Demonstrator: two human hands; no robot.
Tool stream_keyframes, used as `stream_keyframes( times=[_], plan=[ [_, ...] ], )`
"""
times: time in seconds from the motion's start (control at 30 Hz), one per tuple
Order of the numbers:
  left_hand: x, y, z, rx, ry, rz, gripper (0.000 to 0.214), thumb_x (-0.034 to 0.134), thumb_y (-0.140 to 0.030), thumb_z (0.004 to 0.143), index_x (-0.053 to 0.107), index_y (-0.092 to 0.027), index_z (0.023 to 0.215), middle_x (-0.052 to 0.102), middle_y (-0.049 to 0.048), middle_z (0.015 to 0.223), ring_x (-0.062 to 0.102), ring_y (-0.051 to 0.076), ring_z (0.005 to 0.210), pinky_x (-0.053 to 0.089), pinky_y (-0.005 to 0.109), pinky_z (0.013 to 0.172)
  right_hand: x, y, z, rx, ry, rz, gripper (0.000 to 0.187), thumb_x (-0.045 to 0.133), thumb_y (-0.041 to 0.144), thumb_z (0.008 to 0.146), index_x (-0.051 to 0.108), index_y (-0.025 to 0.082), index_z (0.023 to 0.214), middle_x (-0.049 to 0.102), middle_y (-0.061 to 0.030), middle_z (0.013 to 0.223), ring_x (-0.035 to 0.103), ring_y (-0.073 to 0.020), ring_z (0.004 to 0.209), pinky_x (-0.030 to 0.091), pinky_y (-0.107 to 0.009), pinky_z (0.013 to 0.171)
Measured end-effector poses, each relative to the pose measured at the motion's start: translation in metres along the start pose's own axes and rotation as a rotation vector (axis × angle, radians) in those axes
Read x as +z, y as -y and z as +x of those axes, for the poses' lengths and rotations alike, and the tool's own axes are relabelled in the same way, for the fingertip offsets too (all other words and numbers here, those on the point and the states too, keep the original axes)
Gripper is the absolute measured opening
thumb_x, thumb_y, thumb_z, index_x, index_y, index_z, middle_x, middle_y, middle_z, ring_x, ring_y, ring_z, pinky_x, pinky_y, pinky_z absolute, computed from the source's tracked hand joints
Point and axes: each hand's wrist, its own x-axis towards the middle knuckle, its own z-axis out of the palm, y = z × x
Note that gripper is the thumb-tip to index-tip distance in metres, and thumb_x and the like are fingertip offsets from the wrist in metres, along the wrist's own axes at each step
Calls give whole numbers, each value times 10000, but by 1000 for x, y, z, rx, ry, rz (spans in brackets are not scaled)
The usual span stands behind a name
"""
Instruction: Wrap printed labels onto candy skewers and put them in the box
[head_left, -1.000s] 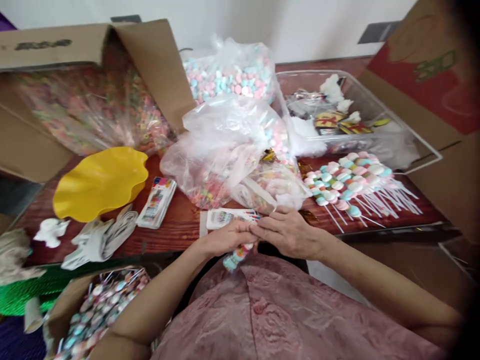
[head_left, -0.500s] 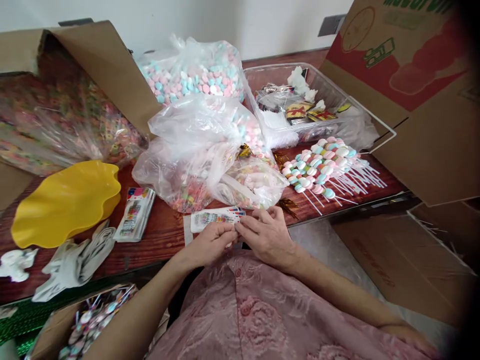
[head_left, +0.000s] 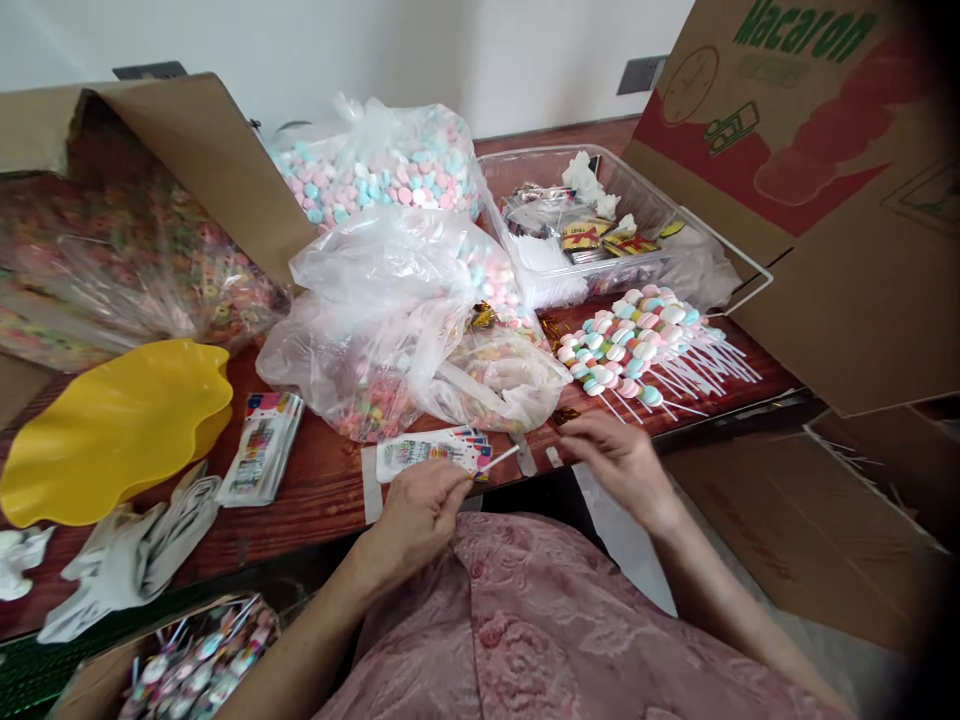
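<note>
My left hand (head_left: 424,505) is closed near the table's front edge, in a pinch on a thin white candy stick (head_left: 499,461) that points up to the right. Whatever sits at the stick's lower end is hidden by my fingers. Just behind that hand lie several flat printed packets (head_left: 420,456) with coloured lettering. My right hand (head_left: 626,465) is apart from the left, over the table edge, its fingers stretched and holding nothing I can see. Closest to it is a pile of candy skewers (head_left: 637,340), pastel pink, blue and white pieces on white sticks.
Clear bags of candy (head_left: 375,330) fill the middle. A clear plastic tub (head_left: 675,265) and a Macaron carton (head_left: 810,250) stand right. On the left are a yellow wavy dish (head_left: 112,430), a packet stack (head_left: 262,450) and a box of finished sticks (head_left: 202,660) below.
My hands were together at the table edge and have come apart. The right has opened and moved right; the left stays with the white stick now showing. The view has shifted slightly.
</note>
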Motion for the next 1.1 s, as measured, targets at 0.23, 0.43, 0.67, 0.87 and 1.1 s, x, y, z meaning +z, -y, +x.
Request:
stream_keyframes(
  times=[0.23, 0.43, 0.67, 0.87, 1.1],
  plan=[
    [10, 3, 8, -135, -100, -285, 290, 460, -292, 956, 708, -161, 882, 678, 35, 763, 575, 145, 705, 429, 264, 696, 2, -49, -12, -48, -61, -612, 204, 546, 224, 904, 743, 204, 856, 721, -63, 873, 656, -185, 817, 501, -292, 716],
    [7, 5, 9, -179, -131, -338, 261, 504, -290, 936, 726, -153, 921, 696, 48, 807, 597, 153, 747, 440, 263, 719, -3, -49, -2, -59, -151, -661, 223, 556, 270, 928, 735, 196, 818, 722, -48, 813, 654, -169, 746, 460, -269, 645],
    [6, 3, 9, -238, -125, -483, 262, 533, -314, 921, 729, -150, 861, 609, 15, 705, 529, 127, 669, 410, 239, 655, -22, -51, 6, -48, -184, -324, 198, 539, 237, 925, 734, 212, 901, 735, -47, 860, 682, -186, 784, 521, -304, 713],
    [10, 0, 11, -293, -72, -587, 280, 528, -343, 918, 716, -153, 836, 536, -4, 658, 447, 110, 621, 358, 225, 592, -18, -52, 6, -99, -224, -255, 176, 555, 199, 902, 727, 206, 865, 727, -48, 823, 676, -187, 757, 541, -324, 718],
    [9, 5, 6, -326, -98, -631, 269, 543, -343, 896, 711, -142, 838, 522, -8, 660, 425, 102, 616, 336, 225, 584, -12, -48, 0, -141, -295, -135, 130, 619, 163, 883, 715, 233, 936, 724, -20, 876, 685, -177, 804, 558, -313, 751]
  ],
)
